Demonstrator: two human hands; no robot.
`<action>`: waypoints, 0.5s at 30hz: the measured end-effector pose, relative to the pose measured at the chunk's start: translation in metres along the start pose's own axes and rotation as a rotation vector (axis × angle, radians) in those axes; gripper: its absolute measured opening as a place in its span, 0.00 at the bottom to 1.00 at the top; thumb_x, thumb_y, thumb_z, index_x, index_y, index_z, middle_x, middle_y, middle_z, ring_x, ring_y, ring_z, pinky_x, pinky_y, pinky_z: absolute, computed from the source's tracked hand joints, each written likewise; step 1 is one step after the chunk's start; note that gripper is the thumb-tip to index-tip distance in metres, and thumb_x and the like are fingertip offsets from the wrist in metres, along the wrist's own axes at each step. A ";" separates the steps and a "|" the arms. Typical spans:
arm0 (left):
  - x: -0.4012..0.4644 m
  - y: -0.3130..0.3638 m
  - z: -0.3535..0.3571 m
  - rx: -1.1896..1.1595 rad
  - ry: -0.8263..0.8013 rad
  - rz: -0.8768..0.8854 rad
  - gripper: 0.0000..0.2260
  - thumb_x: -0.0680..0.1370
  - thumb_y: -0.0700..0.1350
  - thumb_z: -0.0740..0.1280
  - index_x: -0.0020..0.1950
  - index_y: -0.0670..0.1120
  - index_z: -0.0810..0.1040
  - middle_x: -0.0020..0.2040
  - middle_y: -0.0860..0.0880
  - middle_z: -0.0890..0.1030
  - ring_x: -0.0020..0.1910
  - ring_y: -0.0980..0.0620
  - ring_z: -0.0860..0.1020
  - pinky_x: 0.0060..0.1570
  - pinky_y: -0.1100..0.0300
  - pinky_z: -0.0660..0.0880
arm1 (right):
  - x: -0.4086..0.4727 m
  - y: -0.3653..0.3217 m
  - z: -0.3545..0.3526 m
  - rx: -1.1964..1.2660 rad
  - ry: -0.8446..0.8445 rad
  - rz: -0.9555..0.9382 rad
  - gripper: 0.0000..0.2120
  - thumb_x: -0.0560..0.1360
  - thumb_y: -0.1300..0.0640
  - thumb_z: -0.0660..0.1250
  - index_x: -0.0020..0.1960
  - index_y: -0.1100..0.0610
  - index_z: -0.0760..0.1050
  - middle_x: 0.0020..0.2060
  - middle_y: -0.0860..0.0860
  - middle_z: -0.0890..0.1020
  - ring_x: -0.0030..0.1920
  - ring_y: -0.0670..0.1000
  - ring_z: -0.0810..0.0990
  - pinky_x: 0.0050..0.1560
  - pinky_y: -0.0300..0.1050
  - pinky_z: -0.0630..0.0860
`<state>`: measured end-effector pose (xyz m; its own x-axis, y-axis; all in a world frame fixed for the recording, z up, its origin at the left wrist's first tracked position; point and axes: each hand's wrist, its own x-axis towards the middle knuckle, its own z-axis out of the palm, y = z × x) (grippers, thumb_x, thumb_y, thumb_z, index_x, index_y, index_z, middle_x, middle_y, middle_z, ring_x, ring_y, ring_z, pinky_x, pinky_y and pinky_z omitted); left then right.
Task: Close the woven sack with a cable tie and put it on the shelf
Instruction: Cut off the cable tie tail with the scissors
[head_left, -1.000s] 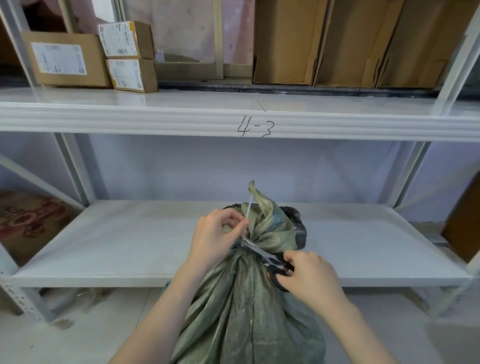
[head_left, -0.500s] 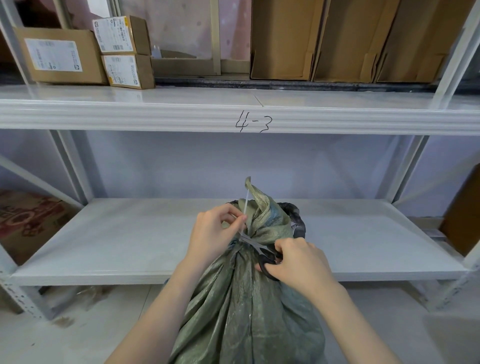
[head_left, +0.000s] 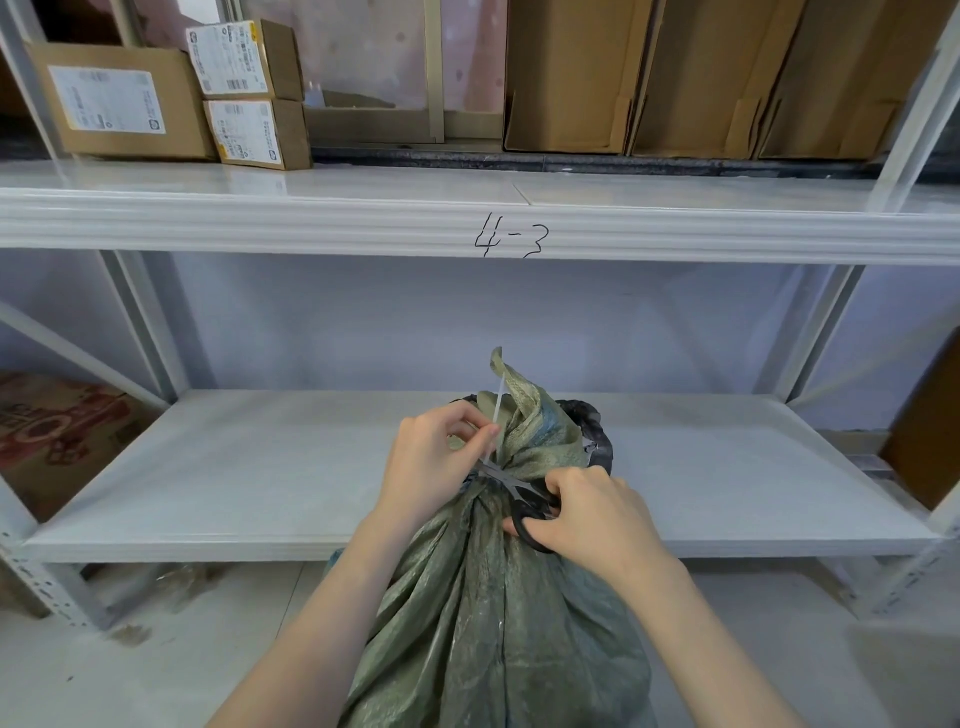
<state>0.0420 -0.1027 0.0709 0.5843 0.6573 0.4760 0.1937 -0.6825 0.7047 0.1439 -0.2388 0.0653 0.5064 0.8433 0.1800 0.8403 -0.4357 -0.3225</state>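
From my head view, the green woven sack (head_left: 498, 613) stands at the lower centre of the frame, on the floor in front of the lower shelf (head_left: 249, 467), its neck bunched just below my hands. My left hand (head_left: 431, 462) pinches the white cable tie (head_left: 497, 415) tail between thumb and forefinger; the tail runs upward beside the sack's gathered top. My right hand (head_left: 587, 514), just right of the neck, curls its fingers through the black handles of the scissors (head_left: 519, 493), whose blades reach left to the tie at the neck
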 end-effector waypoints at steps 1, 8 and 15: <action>0.000 0.000 0.000 0.000 0.001 0.000 0.07 0.74 0.49 0.69 0.37 0.50 0.79 0.29 0.57 0.82 0.30 0.63 0.75 0.30 0.73 0.63 | 0.000 -0.001 0.000 0.004 -0.001 -0.001 0.25 0.66 0.35 0.68 0.28 0.50 0.59 0.29 0.47 0.69 0.43 0.57 0.76 0.36 0.44 0.66; -0.001 -0.001 0.000 0.008 -0.011 0.000 0.07 0.74 0.50 0.69 0.37 0.52 0.79 0.29 0.59 0.81 0.30 0.62 0.75 0.30 0.70 0.62 | 0.001 -0.004 -0.001 0.002 0.013 0.003 0.25 0.67 0.39 0.70 0.27 0.52 0.60 0.31 0.51 0.73 0.39 0.57 0.74 0.35 0.44 0.65; -0.001 -0.001 0.002 -0.031 0.000 -0.023 0.06 0.74 0.50 0.69 0.37 0.52 0.79 0.31 0.57 0.83 0.33 0.60 0.78 0.32 0.64 0.65 | 0.001 -0.008 -0.002 -0.032 -0.041 -0.001 0.27 0.68 0.41 0.71 0.26 0.53 0.58 0.25 0.49 0.65 0.34 0.57 0.68 0.32 0.45 0.63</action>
<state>0.0426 -0.1029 0.0687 0.5796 0.6728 0.4598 0.1828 -0.6572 0.7312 0.1382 -0.2351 0.0696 0.4979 0.8556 0.1415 0.8468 -0.4444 -0.2923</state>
